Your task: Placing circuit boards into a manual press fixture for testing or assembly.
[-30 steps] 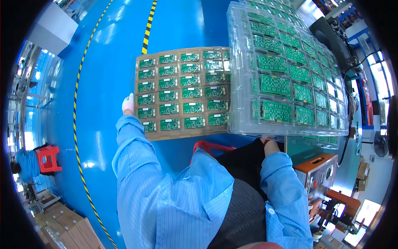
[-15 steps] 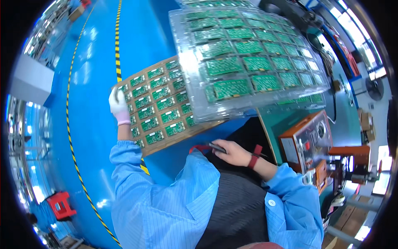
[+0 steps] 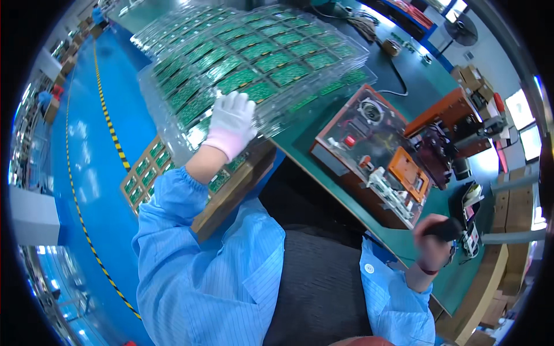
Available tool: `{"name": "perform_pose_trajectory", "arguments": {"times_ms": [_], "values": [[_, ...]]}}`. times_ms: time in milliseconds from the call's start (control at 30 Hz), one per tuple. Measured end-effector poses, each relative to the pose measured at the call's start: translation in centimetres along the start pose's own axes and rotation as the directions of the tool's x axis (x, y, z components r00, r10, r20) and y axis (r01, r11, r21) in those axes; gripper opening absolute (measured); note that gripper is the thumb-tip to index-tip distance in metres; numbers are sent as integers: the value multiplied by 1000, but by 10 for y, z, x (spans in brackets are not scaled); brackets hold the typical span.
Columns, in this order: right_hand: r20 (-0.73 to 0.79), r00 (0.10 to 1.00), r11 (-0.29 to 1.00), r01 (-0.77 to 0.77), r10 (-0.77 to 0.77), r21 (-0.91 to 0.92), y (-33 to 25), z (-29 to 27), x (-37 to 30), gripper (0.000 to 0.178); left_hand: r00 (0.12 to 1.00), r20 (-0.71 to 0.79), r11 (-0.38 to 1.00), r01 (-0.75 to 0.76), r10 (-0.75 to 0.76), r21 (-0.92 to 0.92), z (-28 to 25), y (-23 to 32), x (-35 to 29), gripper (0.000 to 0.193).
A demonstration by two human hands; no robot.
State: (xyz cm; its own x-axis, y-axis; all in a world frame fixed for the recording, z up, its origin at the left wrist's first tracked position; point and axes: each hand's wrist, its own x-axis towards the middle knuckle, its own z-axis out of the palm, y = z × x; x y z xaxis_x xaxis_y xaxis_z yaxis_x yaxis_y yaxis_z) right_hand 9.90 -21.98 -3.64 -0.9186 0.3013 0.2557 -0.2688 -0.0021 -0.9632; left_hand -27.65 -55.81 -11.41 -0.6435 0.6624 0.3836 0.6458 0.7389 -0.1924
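My left hand (image 3: 232,124), in a white glove with a pink cuff, reaches over the near edge of a clear plastic tray (image 3: 151,95) filled with green circuit boards (image 3: 236,81). Its fingers are stretched out and appear to rest on the tray; I cannot tell if they press on it. Beneath the tray sits a brown wooden-looking panel (image 3: 231,199) with smaller green boards in its cut-outs, partly covered by the tray and my forearm. Out to the right, above the bench edge, my bare right hand (image 3: 431,245) is closed around a black object (image 3: 443,229), blurred by motion.
On the green bench (image 3: 311,155) stands an orange-sided fixture (image 3: 352,130) with a clear top and a red button. Beside it is a dark open case (image 3: 472,222) of small items. A second tray (image 3: 179,26) of boards lies behind. Cartons (image 3: 470,81) are stacked at far right.
My left hand has left the panel's far-left edge and come over the tray. My right hand has swung right with the dark object. The view has turned toward the bench.
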Motion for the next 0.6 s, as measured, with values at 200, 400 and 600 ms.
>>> {"name": "perform_pose_trajectory", "arguments": {"times_ms": [200,400,600], "values": [[-358,913,962,248,-194,111,0,-151,-26,42,999,-12,993,-47,46,-105,-4,40,51,41],[-463,871,956,257,-165,143,29,-232,2,40,971,-127,979,-204,202,1,-21,51,89,37],[-560,827,956,207,-56,210,63,-272,38,39,969,-110,973,-227,222,-40,-30,29,128,32]]}}
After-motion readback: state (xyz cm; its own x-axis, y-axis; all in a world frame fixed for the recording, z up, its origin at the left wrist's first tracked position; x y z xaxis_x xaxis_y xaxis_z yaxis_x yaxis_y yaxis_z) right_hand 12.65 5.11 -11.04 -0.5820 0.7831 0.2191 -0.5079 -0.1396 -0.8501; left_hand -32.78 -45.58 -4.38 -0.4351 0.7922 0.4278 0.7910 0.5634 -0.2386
